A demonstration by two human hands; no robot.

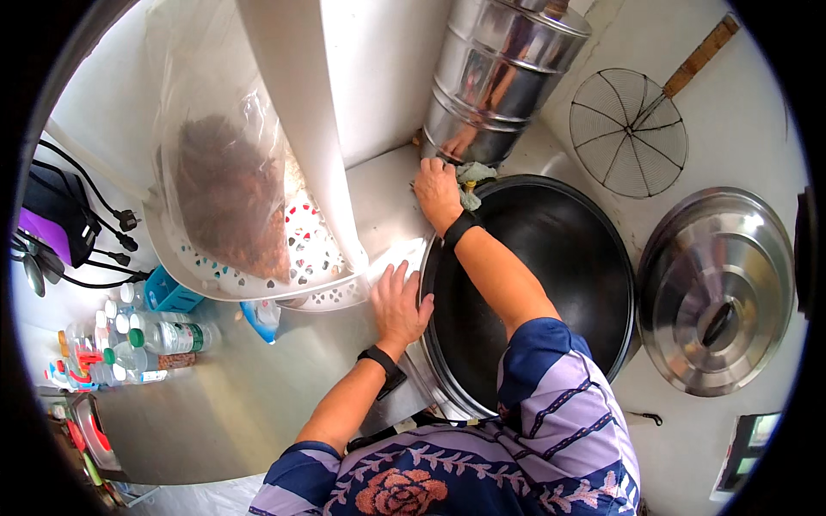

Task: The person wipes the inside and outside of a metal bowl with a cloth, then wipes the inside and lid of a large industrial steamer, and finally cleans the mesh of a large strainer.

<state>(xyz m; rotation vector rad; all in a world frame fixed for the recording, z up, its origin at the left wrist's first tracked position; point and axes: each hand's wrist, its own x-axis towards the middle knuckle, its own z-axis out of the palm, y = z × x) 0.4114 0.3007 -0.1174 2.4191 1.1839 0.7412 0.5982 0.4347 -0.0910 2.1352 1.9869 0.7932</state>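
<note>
A large black wok [535, 277] lies before me with nothing visible in it. Beyond its far left edge, my right hand [440, 193] reaches down by the foot of a ribbed stainless steel drum [503, 77]; its fingers are bent, and whether they grip anything is not plain. A greenish cloth [476, 172] lies beside that hand at the wok's rim, close to a small brass-coloured fitting [470, 187]. My left hand [400, 306] is spread, palm down, at the wok's left rim, holding nothing. Each wrist wears a black band.
A white perforated basket [322, 284] holds a clear plastic bag of reddish-brown contents [226, 193]. Plastic bottles [171, 338] crowd the steel counter [258, 387] at left, near black cables [77, 168]. A wire skimmer [629, 129] and steel lid [716, 290] are against the right wall.
</note>
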